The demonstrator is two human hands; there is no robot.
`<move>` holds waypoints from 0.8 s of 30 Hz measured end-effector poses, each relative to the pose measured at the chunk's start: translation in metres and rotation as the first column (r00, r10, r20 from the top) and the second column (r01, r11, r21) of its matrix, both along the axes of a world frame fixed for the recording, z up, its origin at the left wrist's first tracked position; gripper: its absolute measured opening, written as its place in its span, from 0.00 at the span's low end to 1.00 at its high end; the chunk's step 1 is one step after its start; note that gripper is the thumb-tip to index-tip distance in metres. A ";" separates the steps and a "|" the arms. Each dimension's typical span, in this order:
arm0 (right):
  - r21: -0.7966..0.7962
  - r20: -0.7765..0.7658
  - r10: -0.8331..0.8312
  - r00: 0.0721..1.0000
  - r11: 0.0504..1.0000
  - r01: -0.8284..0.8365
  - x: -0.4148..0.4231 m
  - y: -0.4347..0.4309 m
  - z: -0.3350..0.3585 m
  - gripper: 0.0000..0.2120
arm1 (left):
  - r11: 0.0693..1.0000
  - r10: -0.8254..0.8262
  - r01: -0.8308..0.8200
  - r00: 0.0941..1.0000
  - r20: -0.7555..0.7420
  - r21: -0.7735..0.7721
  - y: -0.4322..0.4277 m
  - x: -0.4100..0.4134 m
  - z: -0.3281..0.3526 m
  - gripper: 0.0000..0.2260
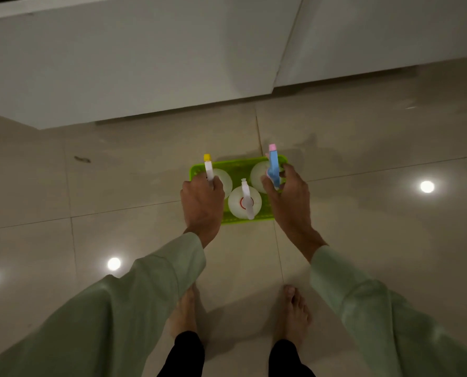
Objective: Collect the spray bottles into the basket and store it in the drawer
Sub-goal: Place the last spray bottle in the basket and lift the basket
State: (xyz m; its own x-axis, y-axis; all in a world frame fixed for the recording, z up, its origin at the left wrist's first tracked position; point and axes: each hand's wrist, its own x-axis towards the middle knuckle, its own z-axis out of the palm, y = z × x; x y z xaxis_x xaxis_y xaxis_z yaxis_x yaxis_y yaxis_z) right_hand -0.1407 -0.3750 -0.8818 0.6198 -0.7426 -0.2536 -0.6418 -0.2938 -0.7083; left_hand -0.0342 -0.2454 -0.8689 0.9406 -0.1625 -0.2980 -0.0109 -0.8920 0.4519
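A lime green basket [240,161] sits on the tiled floor in front of my feet. Three white spray bottles stand inside it. My left hand [202,204] is closed around the neck of the left bottle [224,178], whose white sprayer has a yellow nozzle tip. My right hand [291,195] grips the blue sprayer head of the right bottle [258,172], which has a pink nozzle tip. The middle bottle [243,204], with a white sprayer and red collar, stands untouched between my hands.
White cabinet fronts [145,63] run across the top of the view, with a seam between two panels at the right. The glossy beige floor tiles [118,186] reflect ceiling lights. My bare feet [292,314] stand just behind the basket.
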 end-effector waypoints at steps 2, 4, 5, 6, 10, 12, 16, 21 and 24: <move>-0.042 -0.015 0.025 1.000 0.999 -0.026 0.006 -0.002 -0.008 0.10 | 1.000 -0.003 0.003 1.000 0.000 0.004 0.000 0.000 0.001 0.14; -0.082 -0.021 0.019 1.000 0.996 -0.020 0.008 -0.004 -0.014 0.08 | 1.000 -0.014 0.014 1.000 0.008 0.004 0.001 0.001 0.003 0.13; -0.105 -0.025 0.020 0.999 0.994 -0.022 0.009 -0.005 -0.016 0.09 | 1.000 -0.022 0.022 1.000 0.013 0.002 0.001 0.001 0.003 0.13; -0.125 -0.026 0.025 0.999 0.992 -0.028 0.008 -0.006 -0.018 0.09 | 1.000 -0.030 0.030 0.999 0.018 0.001 0.002 0.001 0.003 0.13; -0.162 -0.010 0.039 0.999 0.986 -0.040 0.005 -0.005 -0.020 0.10 | 0.999 -0.052 0.052 0.998 0.023 0.004 0.004 0.001 0.000 0.13; -0.156 -0.008 0.048 0.999 0.987 -0.048 0.005 -0.006 -0.018 0.10 | 0.998 -0.062 0.062 0.998 0.028 0.000 0.004 0.000 0.002 0.12; -0.058 0.000 0.018 1.000 0.998 -0.018 0.002 -0.003 -0.005 0.17 | 0.995 -0.091 0.091 0.996 0.022 -0.029 0.005 -0.001 0.012 0.12; -0.184 0.047 -0.077 0.996 0.979 0.084 -0.012 0.031 0.032 0.23 | 0.992 -0.092 0.096 0.994 0.058 -0.079 0.011 -0.006 0.024 0.18; -0.192 -0.057 0.041 0.998 0.980 -0.051 -0.015 0.062 0.034 0.22 | 0.990 -0.066 0.073 0.996 0.059 -0.121 0.018 -0.014 0.033 0.21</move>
